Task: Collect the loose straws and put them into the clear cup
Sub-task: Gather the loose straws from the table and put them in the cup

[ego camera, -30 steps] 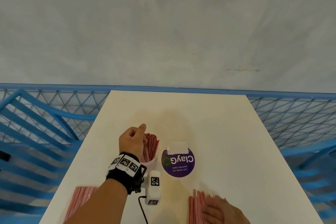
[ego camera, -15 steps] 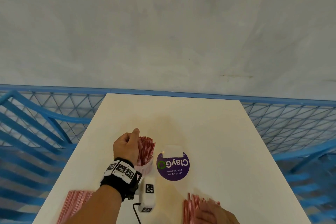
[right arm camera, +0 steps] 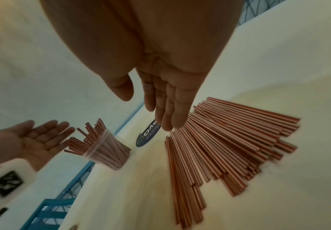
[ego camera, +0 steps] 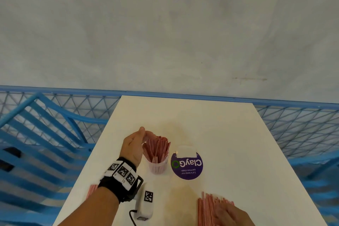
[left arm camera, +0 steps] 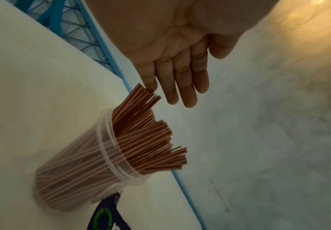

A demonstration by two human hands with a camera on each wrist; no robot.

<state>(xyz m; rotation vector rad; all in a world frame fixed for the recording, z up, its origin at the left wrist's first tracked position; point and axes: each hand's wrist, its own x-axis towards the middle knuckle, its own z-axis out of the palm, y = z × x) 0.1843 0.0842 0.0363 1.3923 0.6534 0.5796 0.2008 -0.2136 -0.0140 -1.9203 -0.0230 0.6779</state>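
A clear cup (ego camera: 158, 165) (left arm camera: 77, 174) (right arm camera: 105, 153) stands on the white table, packed with red-and-white straws (ego camera: 157, 147) (left arm camera: 148, 137) that fan out of its top. My left hand (ego camera: 134, 145) (left arm camera: 176, 74) (right arm camera: 30, 140) hangs just left of the straw tops with straight fingers and holds nothing; its little finger touches the tallest straws. My right hand (ego camera: 229, 213) (right arm camera: 166, 112) lies flat, fingers straight, on a loose pile of straws (ego camera: 207, 207) (right arm camera: 229, 140) at the near right. A second loose pile (ego camera: 91, 190) shows at the near left, mostly behind my forearm.
A round purple ClayGo sticker (ego camera: 186, 165) lies right of the cup. A white device with a marker (ego camera: 145, 202) and cable sits near the front edge. Blue mesh railing (ego camera: 297, 124) and a blue chair (ego camera: 45, 134) flank the table (ego camera: 220, 134).
My left hand has let go of the straws in the cup and moved a little left, fingers straightened. My right hand stays on the near right pile.
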